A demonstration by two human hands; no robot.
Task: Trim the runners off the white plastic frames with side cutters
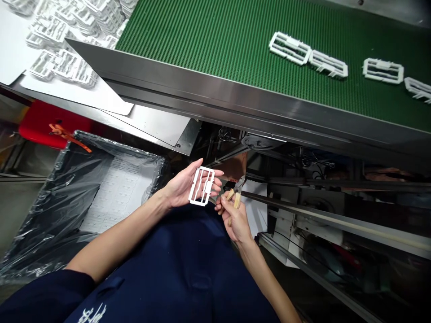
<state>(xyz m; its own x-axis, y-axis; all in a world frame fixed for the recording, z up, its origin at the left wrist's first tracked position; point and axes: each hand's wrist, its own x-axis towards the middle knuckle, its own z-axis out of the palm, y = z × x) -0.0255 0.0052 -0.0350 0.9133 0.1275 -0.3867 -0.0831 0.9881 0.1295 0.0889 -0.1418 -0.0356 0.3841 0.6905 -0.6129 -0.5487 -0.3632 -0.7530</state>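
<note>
Frame upright to us, pliers just off its right side

In the head view we find the frame (208,186) in the left grip (182,187), with its long axis running away from our body and its far end leaning slightly right. The left grip has a light hold: fingers loosely spread behind the frame, thumb along its left side.

The right grip (235,217) is closed around the handles of the pliers (237,198), just right of the frame. We judge this the relation that counts: the frame lies directly left of the pliers, its tabbed long side facing them, with a gap between. The pliers' tips point away from us rather than at the frame. The left grip is the nearer one, since it already has the frame.

Beyond the frame we see the belt (208,40), carrying parts (292,42) to the frame's far right. Left of the frame is a lined bin (63,179); to its far left, stacks (81,18) on the worktop (186,142).
</note>
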